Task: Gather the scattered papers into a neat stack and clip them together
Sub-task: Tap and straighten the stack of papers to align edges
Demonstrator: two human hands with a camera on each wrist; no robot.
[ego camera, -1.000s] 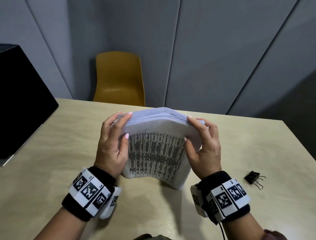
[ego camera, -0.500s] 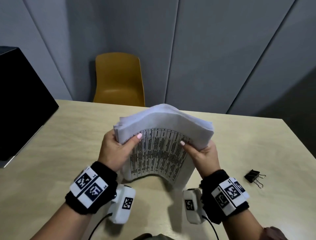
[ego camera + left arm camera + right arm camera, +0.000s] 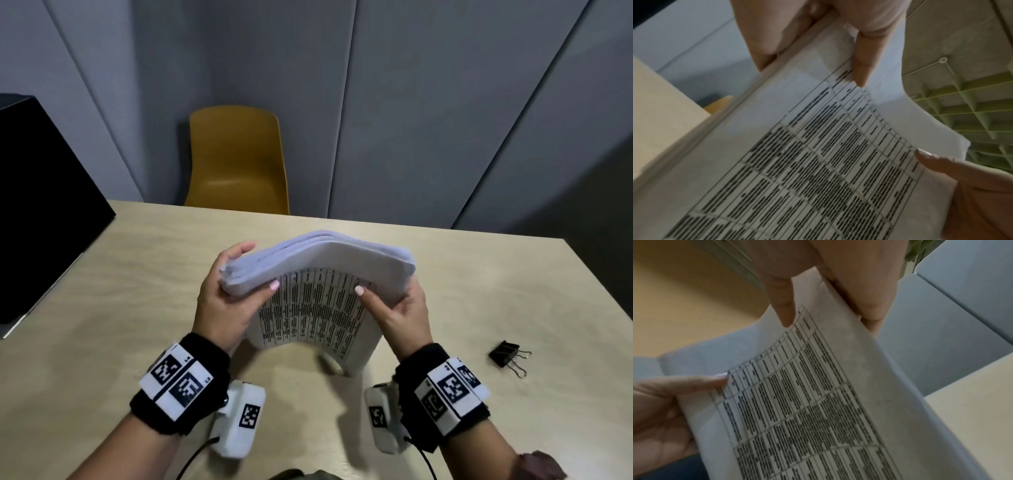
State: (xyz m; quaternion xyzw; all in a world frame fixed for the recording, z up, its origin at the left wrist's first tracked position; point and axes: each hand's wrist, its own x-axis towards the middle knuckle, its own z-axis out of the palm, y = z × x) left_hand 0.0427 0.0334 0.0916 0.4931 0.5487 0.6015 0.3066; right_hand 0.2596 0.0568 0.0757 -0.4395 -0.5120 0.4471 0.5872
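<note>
A thick stack of white papers (image 3: 318, 260) stands on its lower edge on the table, bowed into an arch, its printed table face toward me. My left hand (image 3: 239, 274) grips the stack's left side, thumb on the printed face and fingers behind. My right hand (image 3: 387, 298) grips the right side the same way. The left wrist view shows the printed sheet (image 3: 818, 162) pinched by my left hand (image 3: 813, 53). In the right wrist view my right hand (image 3: 828, 305) pinches the sheet (image 3: 818, 402). A black binder clip (image 3: 508, 356) lies on the table right of my right wrist.
The light wooden table (image 3: 137, 274) has a black boxy object (image 3: 41, 205) at its far left edge. A yellow chair (image 3: 236, 161) stands behind the table against grey wall panels.
Both hands slid from over the stack's top edge down to its sides, thumbs now on the printed face. The stack rose a little, then dropped back toward the table.
</note>
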